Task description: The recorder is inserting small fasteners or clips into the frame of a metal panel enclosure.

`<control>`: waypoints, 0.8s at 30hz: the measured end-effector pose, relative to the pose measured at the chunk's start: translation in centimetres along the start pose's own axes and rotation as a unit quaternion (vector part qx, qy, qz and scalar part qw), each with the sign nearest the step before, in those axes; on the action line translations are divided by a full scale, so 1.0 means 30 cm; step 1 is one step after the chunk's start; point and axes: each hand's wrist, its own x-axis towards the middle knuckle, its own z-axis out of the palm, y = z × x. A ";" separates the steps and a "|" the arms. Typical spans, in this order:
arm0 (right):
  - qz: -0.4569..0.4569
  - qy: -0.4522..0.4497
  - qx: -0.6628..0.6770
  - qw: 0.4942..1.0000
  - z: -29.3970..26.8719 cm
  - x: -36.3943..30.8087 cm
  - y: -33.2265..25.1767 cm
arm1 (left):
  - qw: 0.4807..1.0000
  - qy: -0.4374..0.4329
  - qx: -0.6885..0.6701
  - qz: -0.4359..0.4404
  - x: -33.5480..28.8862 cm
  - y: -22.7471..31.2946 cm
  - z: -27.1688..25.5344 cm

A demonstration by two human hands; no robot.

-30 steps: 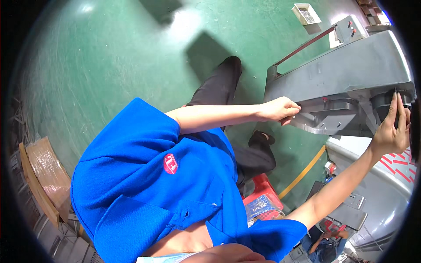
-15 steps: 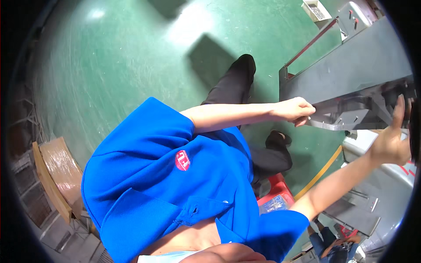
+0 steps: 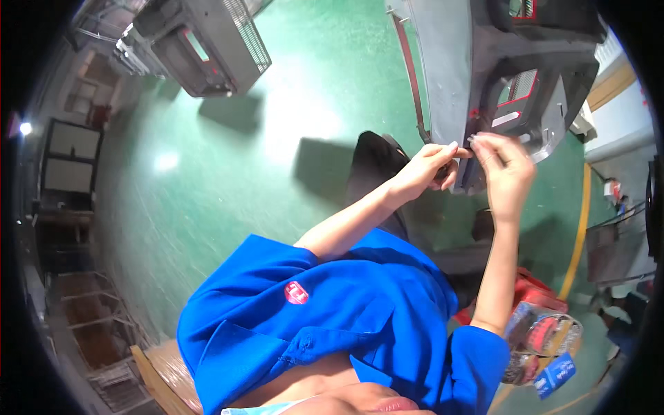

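Note:
My left hand [image 3: 427, 169] is at the near end of a long grey panel [image 3: 443, 76], thumb and index finger at its edge, other fingers curled. Close beside it, my right hand [image 3: 508, 162] has thumb and fingertips pinched together at the same corner. Whatever is between the fingers of either hand is too small or hidden to make out. Just beyond my right hand stands a dark grey moulded casing [image 3: 501, 79], with a red-edged cutout and a vent grille.
Another dark casing [image 3: 207, 52] with a grille is at the far left. Red stool [image 3: 532, 294] and clear bags of parts [image 3: 550, 335] lie right, with a blue card [image 3: 555, 375]. A yellow line [image 3: 577, 235] crosses the green floor. Wrapped board [image 3: 166, 380] lies lower left.
My view has turned to the right. My right hand, spread and raised at the far right before, has come beside my left hand with fingertips pinched. The dark casings now show.

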 end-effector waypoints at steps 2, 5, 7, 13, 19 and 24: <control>-0.066 0.096 -0.034 0.993 -0.056 0.094 -0.049 | 0.999 0.017 0.032 -0.008 -0.014 0.007 -0.001; -0.175 0.229 -0.021 0.957 -0.086 0.252 -0.073 | 0.998 0.013 0.057 -0.012 -0.006 0.014 0.004; -0.170 0.238 -0.026 0.956 -0.071 0.313 -0.069 | 0.998 0.026 0.052 -0.010 0.000 -0.001 0.003; -0.168 0.248 -0.003 0.954 -0.015 0.359 -0.039 | 0.997 0.050 0.051 -0.005 -0.017 -0.015 -0.018; -0.174 0.221 -0.033 0.959 -0.004 0.388 -0.028 | 0.995 0.075 0.064 -0.002 -0.016 -0.011 0.011; -0.200 0.245 -0.018 0.948 0.056 0.420 -0.006 | 0.996 0.078 0.050 0.016 -0.016 -0.037 -0.007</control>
